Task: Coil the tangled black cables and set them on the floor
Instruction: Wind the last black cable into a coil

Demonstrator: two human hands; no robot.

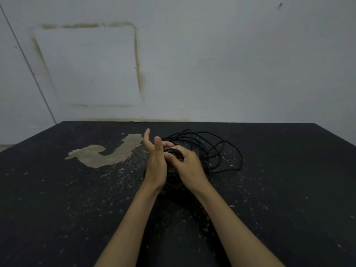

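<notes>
A tangle of black cable (213,149) lies in loose loops on the dark speckled floor (57,199), just beyond and to the right of my hands. A tighter coil of the cable (174,181) hangs between my two hands. My right hand (187,165) grips the top of this coil, fingers curled round the strands. My left hand (155,160) stands edge-on against the coil's left side with its fingers straight and the thumb up. The coil's middle is hidden behind my hands.
A pale bare patch (107,153) marks the floor left of my hands. A stained white wall (173,64) rises at the floor's far edge. The dark floor stretches wide on both sides and toward me.
</notes>
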